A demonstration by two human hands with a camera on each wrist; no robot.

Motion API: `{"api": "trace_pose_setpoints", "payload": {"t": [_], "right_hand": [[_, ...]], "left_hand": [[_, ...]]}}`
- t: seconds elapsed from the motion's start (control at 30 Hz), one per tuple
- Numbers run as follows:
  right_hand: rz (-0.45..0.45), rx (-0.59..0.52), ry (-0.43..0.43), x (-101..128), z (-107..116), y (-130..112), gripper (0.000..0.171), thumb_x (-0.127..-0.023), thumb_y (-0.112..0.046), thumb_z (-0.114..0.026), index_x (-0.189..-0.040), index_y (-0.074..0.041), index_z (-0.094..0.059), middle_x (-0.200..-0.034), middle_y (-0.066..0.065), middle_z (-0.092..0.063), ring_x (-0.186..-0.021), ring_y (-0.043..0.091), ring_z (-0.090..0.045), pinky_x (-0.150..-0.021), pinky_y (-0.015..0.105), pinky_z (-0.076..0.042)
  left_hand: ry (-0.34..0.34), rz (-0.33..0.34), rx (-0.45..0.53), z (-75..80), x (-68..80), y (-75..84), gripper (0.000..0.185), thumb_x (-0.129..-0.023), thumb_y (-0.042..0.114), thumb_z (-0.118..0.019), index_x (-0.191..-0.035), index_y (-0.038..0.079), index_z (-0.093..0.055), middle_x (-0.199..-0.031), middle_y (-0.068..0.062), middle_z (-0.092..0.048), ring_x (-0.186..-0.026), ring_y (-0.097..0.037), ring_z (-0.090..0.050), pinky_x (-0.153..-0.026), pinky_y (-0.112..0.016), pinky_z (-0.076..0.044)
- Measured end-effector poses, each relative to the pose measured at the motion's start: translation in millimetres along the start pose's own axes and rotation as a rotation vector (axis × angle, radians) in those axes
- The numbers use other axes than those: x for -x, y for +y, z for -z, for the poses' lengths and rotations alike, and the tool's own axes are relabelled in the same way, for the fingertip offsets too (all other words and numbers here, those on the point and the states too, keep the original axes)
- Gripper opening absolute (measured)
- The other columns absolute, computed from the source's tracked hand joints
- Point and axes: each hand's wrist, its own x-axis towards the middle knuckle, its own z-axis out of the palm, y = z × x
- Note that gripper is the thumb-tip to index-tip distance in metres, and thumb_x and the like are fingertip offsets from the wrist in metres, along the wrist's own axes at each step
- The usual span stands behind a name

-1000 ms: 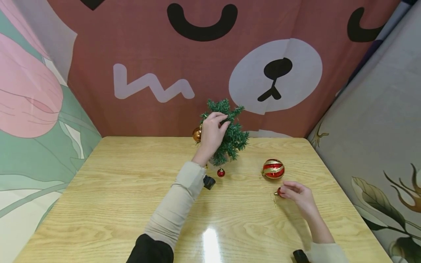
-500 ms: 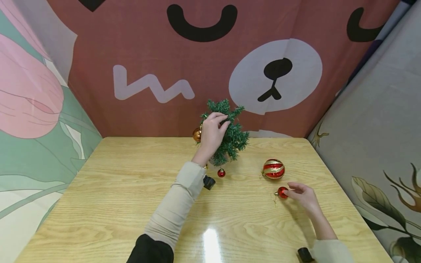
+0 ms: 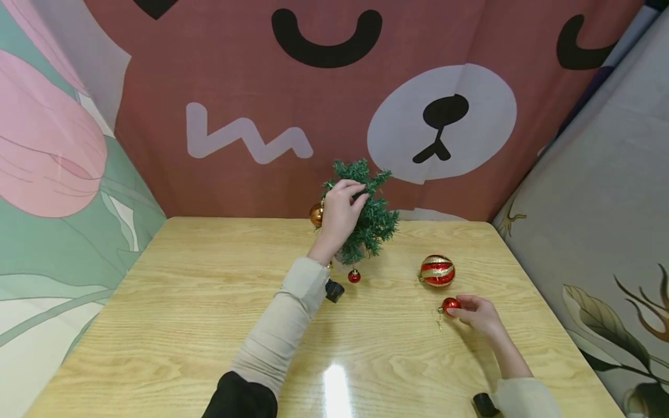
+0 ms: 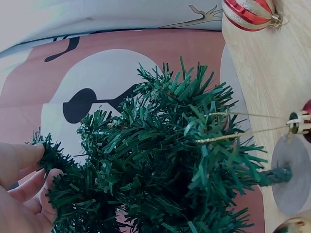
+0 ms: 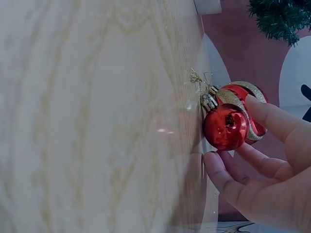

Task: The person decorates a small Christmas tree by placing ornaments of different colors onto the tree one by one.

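My left hand (image 3: 342, 212) pinches a branch tip of a small green Christmas tree (image 3: 373, 220); thumb and fingers meet around the tip (image 4: 48, 155) in the left wrist view. From the tree hang an orange-gold bauble (image 3: 316, 215) and a small red bauble (image 3: 354, 276). Over to the right, my right hand (image 3: 478, 313) holds another small red bauble (image 5: 226, 127) by its near side, thumb and fingertips on either side of it. That bauble lies on the table, its gold cap and string pointing left in the head view. Just behind it sits a larger red-and-gold striped bauble (image 3: 438, 271).
The wooden table (image 3: 209, 325) ends at a brown bear-print cloth (image 3: 235, 186) at the back. Patterned cloths hang at both sides. One black block (image 3: 334, 290) shows by my left sleeve, and a black piece (image 3: 485, 404) is at my right cuff.
My right fingers drew back a little from the small red bauble, baring more of it, then closed in on it again. My left hand stays on the branch.
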Motion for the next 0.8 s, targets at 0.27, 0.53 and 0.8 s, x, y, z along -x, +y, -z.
{"api": "trace_pose_setpoints", "payload": {"t": [0.27, 0.53, 0.8], "right_hand": [[-0.009, 0.000, -0.009, -1.7, -1.0, 0.2, 0.050, -0.081, -0.007, -0.065, -0.116, 0.020, -0.043, -0.100, 0.025, -0.057, -0.077, 0.006, -0.052, -0.066, 0.025, -0.050], [0.019, -0.008, 0.001, -5.8, -0.9, 3.6, 0.053, -0.078, -0.019, -0.070, -0.109, 0.019, -0.049, -0.089, 0.019, -0.060, -0.072, 0.012, -0.056, -0.062, 0.026, -0.049], [0.017, 0.010, 0.007, -6.5, -0.2, 3.7, 0.049, -0.075, -0.020, -0.072, -0.103, 0.016, -0.053, -0.085, 0.014, -0.061, -0.073, 0.012, -0.055, -0.062, 0.025, -0.046]], "left_hand": [[-0.006, 0.003, 0.005, -0.5, -0.4, -1.8, 0.023, -0.085, 0.015, -0.061, -0.105, 0.004, -0.066, -0.105, -0.007, -0.059, -0.067, -0.012, -0.054, -0.054, -0.017, -0.043], [-0.001, 0.009, 0.009, 0.3, 0.0, -0.1, 0.022, -0.085, 0.013, -0.061, -0.104, 0.003, -0.066, -0.104, -0.007, -0.059, -0.068, -0.012, -0.054, -0.056, -0.018, -0.044], [-0.008, 0.015, 0.015, 0.4, -0.2, 0.4, 0.022, -0.085, 0.013, -0.061, -0.105, 0.003, -0.066, -0.104, -0.007, -0.059, -0.069, -0.011, -0.054, -0.056, -0.018, -0.044]]}}
